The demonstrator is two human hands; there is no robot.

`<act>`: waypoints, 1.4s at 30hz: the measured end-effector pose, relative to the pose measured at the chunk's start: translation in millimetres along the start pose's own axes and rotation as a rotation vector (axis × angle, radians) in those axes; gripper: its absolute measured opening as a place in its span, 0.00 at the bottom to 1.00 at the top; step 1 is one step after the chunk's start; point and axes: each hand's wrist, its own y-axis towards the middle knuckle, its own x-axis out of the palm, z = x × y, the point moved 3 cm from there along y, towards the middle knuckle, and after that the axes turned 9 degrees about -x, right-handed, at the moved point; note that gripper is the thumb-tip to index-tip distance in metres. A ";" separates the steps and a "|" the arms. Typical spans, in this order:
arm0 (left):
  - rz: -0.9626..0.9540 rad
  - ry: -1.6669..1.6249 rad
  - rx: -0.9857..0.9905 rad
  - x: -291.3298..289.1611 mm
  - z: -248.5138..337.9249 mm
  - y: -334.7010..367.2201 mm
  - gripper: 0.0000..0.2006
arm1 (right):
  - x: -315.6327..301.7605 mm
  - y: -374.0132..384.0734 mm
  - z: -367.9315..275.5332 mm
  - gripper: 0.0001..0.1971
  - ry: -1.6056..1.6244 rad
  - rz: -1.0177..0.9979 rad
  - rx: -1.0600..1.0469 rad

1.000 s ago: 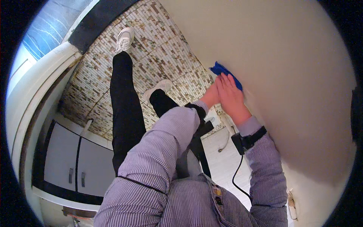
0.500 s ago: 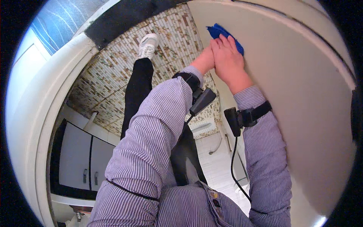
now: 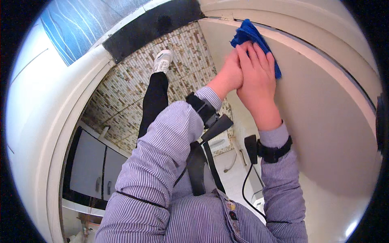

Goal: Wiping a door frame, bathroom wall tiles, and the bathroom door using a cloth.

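Note:
A blue cloth (image 3: pixel 245 33) is pressed against the pale door panel (image 3: pixel 320 109), near its upper edge, and its loose part sticks out past my fingers. My left hand (image 3: pixel 230 76) reaches in from the left and lies partly beneath the right; most of its fingers are hidden, and it appears to hold the cloth. Over it lies my right hand (image 3: pixel 259 83), its fingers stretched out flat across the left hand and onto the cloth. Both wrists wear black straps with small black devices, a strap device (image 3: pixel 219 126) on the left and a strap device (image 3: pixel 252 149) on the right.
A dark threshold strip (image 3: pixel 158 24) borders the patterned tile floor (image 3: pixel 190 44), where my foot in a white shoe (image 3: pixel 163 61) stands. A white door frame (image 3: pixel 44 133) curves down the left. Grey cabinet doors (image 3: pixel 87 166) stand lower left, and a blue patterned surface (image 3: pixel 87 20) shows beyond.
Both hands and the cloth have shifted slightly right and down in the picture, while the view has moved. The cloth sits nearer the panel's edge, and more of it shows.

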 end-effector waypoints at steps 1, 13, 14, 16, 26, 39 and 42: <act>0.006 -0.048 -0.026 5.3 5.5 -9.4 0.27 | -14.5 -9.1 -6.8 0.32 0.039 0.050 0.040; -0.181 0.603 0.394 168.4 52.3 -175.4 0.28 | -139.8 -224.8 -32.6 0.25 -0.158 0.469 0.233; -0.181 0.583 0.405 178.9 36.0 -189.7 0.27 | -145.6 -243.4 -37.5 0.22 -0.149 0.485 0.274; -0.276 0.609 0.400 201.7 28.3 -220.7 0.25 | -148.7 -288.3 -44.3 0.21 -0.153 0.517 0.321; -0.687 0.525 0.418 297.2 -42.6 -326.0 0.23 | -178.7 -458.4 -61.0 0.22 -0.264 0.747 0.487; -1.226 0.648 0.707 450.0 51.7 -401.6 0.28 | -300.2 -565.2 -65.8 0.21 -0.684 1.209 0.623; -1.315 0.685 0.849 484.4 69.1 -432.3 0.30 | -317.8 -593.3 -72.0 0.20 -0.774 1.253 0.715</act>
